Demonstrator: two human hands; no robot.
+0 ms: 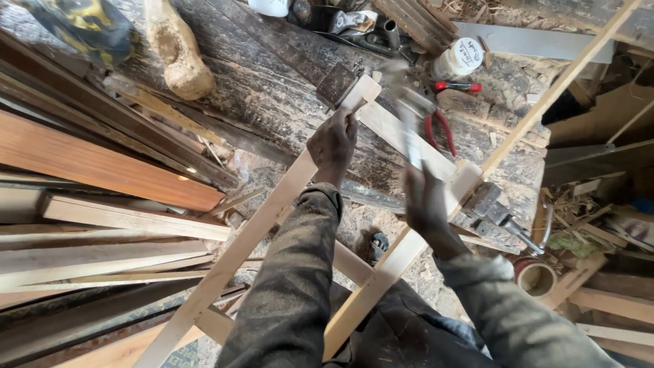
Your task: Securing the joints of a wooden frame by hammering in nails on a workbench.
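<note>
A person's left hand (332, 142) grips the corner joint of a pale wooden frame (272, 211) that leans against a dark, worn workbench (272, 88). The right hand (426, 204), on the frame's right-hand rail, is closed around a motion-blurred tool (409, 123) raised over the frame's top crosspiece; what kind of tool it is cannot be told. On the workbench beyond the frame lie red-handled pliers (441, 129) and a white lidded jar (458, 60). Left of the frame, wooden planks (102, 204) are stacked.
</note>
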